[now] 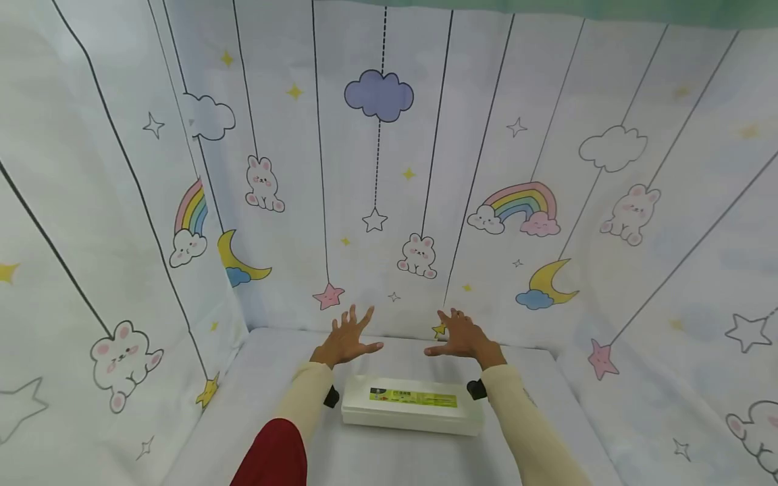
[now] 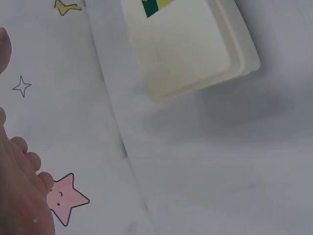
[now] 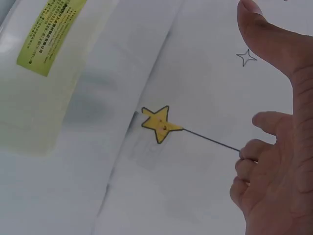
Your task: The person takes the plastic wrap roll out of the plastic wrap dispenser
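A long cream-white plastic box (image 1: 413,422) with a lid and a yellow-green printed label (image 1: 413,397) lies on the white table. Beyond its left end, my left hand (image 1: 348,339) is held up with fingers spread, holding nothing. My right hand (image 1: 464,339) is raised on the other side, thumb pointing inward and fingers apart, also holding nothing. In the left wrist view one rounded end of the box (image 2: 190,54) shows, away from the hand. The right wrist view catches the labelled side of the box (image 3: 36,112) at the left, apart from the right hand (image 3: 274,166).
The white table (image 1: 267,385) ends at a cloth backdrop (image 1: 377,270) printed with clouds, bunnies, stars and rainbows, which also runs up both sides. Dark wrist cameras (image 1: 331,397) sit at the cream sleeves (image 1: 529,418). A green strip (image 1: 547,12) crosses the top.
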Demonstrator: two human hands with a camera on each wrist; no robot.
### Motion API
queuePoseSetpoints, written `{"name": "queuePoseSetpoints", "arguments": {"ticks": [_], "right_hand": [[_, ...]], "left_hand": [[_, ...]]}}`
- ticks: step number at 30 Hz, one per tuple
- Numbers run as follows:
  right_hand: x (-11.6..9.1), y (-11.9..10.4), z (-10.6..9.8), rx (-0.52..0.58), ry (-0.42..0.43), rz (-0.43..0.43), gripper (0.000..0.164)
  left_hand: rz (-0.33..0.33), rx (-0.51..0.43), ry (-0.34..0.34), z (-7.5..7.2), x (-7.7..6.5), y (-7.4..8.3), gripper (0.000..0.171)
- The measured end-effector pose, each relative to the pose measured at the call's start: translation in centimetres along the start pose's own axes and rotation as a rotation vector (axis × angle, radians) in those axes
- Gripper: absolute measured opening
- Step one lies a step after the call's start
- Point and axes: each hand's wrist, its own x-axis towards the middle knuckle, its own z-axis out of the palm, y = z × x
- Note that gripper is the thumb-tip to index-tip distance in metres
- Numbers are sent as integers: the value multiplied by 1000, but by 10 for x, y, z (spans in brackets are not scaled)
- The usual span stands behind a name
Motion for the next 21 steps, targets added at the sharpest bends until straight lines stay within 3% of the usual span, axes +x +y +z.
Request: {"name": "queuePoseSetpoints", "arguments": {"ticks": [7,12,16,21], "right_hand": [[-11,-5,8,50,-31,-48,112],[-15,-7,24,73,-59,-77,114],[-18,-7,38,77,-85,-120,115],[-22,-10,51,108,-111,-152,115]], "left_hand": [[-32,-179,-63,6,-22,-10,108],[-54,-210,-110,15,-35,-25,112],[-78,-236,-103,24,-45,-35,111],[-39,-270,-105,35,-59,-49,115]]}}
